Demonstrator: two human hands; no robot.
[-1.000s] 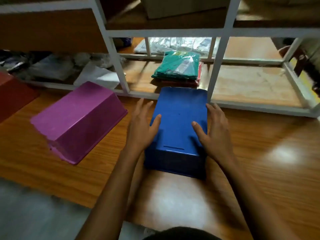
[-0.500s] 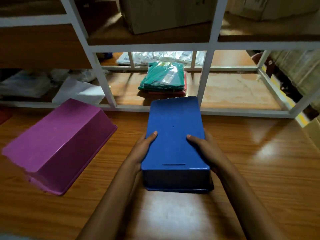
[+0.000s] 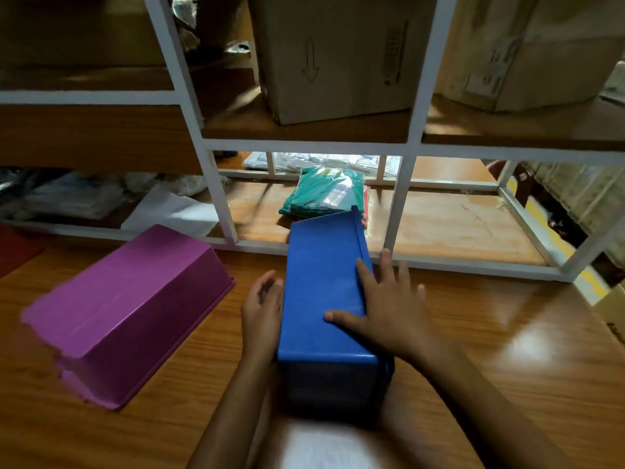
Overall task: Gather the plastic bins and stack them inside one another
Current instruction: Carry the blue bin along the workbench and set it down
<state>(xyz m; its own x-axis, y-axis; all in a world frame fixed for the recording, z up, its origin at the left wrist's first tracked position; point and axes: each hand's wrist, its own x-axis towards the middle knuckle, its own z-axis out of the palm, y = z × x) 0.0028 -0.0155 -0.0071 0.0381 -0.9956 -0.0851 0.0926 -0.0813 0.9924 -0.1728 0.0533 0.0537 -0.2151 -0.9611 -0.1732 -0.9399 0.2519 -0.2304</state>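
Left of the blue bin [image 3: 321, 299], the purple bin [image 3: 128, 313] lies upside down, apart from it. The left hand [image 3: 262, 308], fingers loosely spread, sits at the blue bin's left wall. The right hand [image 3: 389, 316] presses flat, fingers splayed, across its top and right edge. Probably best to turn it steadily between both palms, so it cannot slide.

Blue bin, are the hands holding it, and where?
Pressed, not gripped: right hand lies flat on top of the blue bin at its right edge, left hand against its left side.
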